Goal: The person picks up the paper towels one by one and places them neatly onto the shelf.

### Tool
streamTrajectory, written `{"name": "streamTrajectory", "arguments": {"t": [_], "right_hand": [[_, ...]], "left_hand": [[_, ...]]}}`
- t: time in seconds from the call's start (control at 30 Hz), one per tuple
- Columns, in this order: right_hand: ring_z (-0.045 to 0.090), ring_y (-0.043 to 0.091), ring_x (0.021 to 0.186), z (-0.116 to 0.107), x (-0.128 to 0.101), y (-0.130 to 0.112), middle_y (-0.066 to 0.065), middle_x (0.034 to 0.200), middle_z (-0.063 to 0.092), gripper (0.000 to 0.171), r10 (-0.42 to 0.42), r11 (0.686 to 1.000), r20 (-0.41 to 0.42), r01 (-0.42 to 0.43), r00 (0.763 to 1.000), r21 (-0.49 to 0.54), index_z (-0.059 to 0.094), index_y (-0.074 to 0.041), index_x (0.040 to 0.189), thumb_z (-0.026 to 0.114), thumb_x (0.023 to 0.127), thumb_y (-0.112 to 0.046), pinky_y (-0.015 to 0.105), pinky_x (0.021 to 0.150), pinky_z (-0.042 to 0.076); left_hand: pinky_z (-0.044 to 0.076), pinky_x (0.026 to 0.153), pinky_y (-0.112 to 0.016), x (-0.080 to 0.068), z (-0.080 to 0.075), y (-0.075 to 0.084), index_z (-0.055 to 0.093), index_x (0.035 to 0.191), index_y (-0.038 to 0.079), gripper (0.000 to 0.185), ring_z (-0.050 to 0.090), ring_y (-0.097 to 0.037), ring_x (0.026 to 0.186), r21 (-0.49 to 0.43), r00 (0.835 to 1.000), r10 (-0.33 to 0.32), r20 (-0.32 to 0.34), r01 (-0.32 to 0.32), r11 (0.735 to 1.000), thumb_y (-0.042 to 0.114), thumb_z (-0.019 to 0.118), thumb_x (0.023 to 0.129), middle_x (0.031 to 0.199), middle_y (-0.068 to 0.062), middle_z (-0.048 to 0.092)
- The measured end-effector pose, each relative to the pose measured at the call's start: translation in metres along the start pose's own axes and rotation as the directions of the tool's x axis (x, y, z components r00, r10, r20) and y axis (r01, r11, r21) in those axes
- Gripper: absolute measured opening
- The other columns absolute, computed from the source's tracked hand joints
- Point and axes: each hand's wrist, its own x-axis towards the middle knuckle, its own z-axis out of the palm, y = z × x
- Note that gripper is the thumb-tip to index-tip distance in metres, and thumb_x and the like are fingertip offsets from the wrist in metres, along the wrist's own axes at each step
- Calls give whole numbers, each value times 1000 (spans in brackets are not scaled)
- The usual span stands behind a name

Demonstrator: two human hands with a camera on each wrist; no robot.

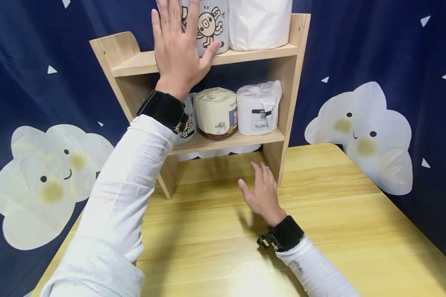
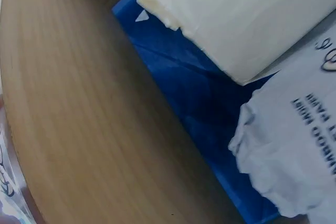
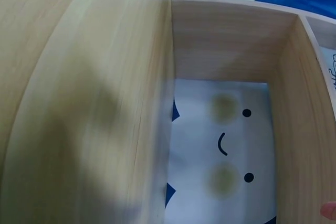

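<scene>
I have the left hand (image 1: 178,53) raised to the top board of the wooden shelf (image 1: 134,64), its fingers (image 1: 167,20) straight and spread, laid flat against the left side of a cartoon-printed roll (image 1: 208,24) that stands upright there. The thumb reaches along the lower front of that roll, so the roll sits just to the right of the fingers and touching them, its long axis vertical, with bare board open to the left of the hand. A plain white roll (image 1: 260,22) stands just beyond it, farther right of the fingers and close beside the printed one; whether the two touch I cannot tell. My right hand (image 1: 262,192) lies low on the surface (image 1: 338,231), palm down, its fingers relaxed and slightly apart, holding nothing, their tips pointing into the open bay under the shelf. That leaves the left hand clearly the nearer one to the printed roll. On the middle board, below the left fingers, sit a tan roll (image 1: 215,113) and a wrapped white roll (image 1: 258,109) side by side.
</scene>
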Motion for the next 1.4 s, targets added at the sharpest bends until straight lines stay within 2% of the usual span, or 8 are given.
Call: {"name": "streamTrajectory", "arguments": {"t": [0.17, 0.4, 0.67, 0.87, 1.0, 1.13, 1.27, 1.4], "right_hand": [[20, 50, 138, 0, 1, 3, 31, 151, 24, 69, -15, 1000, -11, 15, 1000, -15, 32, -3, 148, 52, 96, -43, 66, 107, 15], [19, 50, 138, 0, 3, 3, 31, 151, 23, 69, -19, 1000, 4, 19, 1000, -8, 31, -3, 149, 51, 97, -44, 66, 107, 14], [19, 50, 138, -1, 3, 1, 31, 151, 22, 69, -15, 1000, 14, 15, 1000, -11, 30, -4, 149, 50, 97, -44, 65, 108, 13], [20, 50, 138, -2, 6, 1, 31, 151, 23, 69, -30, 1000, 14, 30, 999, -10, 30, -3, 149, 51, 96, -43, 66, 108, 13], [20, 51, 137, -1, 6, 1, 32, 150, 24, 68, -36, 999, 6, 36, 999, 3, 32, -3, 148, 52, 96, -42, 65, 108, 14], [21, 51, 137, 2, 5, 2, 32, 150, 24, 68, -40, 999, 1, 40, 999, 14, 32, -3, 148, 53, 96, -42, 65, 108, 14], [20, 50, 138, 1, 6, 3, 32, 150, 24, 68, -39, 999, 8, 39, 999, 15, 31, -3, 148, 53, 96, -41, 65, 108, 14], [18, 50, 139, -3, 7, 5, 32, 151, 23, 69, -27, 1000, 13, 27, 1000, 7, 30, -3, 148, 55, 96, -40, 65, 108, 13]], "left_hand": [[-13, 114, -42, -11, 5, 4, 17, 157, 17, 85, 2, -37, 147, -6, 999, -7, -36, 7, 1000, 73, 21, 92, 161, -17, 9], [-14, 114, -45, -29, 12, 10, 15, 157, 22, 84, 0, -38, 146, -2, 999, -18, -26, 18, 1000, 74, 19, 91, 161, -18, 7], [-9, 115, -49, -55, 24, 16, 19, 156, 27, 81, 4, -40, 146, 13, 998, -24, -59, 25, 1000, 75, 16, 91, 160, -18, 11], [-9, 114, -50, -77, 31, 16, 19, 156, 27, 78, 3, -41, 145, -3, 998, -41, -51, 41, 999, 71, 28, 93, 160, -18, 9], [-12, 113, -51, -93, 36, 17, 19, 157, 26, 78, -2, -40, 146, -41, 999, -48, -18, 47, 998, 68, 37, 93, 160, -20, 6], [-15, 112, -51, -109, 40, 16, 18, 157, 26, 79, -7, -38, 146, -57, 999, -46, 0, 45, 997, 67, 38, 93, 160, -20, 3], [-11, 113, -54, -128, 46, 18, 23, 155, 24, 78, -1, -41, 146, -69, 999, -39, -29, 37, 997, 65, 43, 93, 159, -23, 8], [-5, 113, -59, -145, 52, 23, 24, 155, 23, 78, 3, -43, 145, -74, 999, -45, -6, 44, 996, 64, 45, 92, 159, -24, 9]]}}
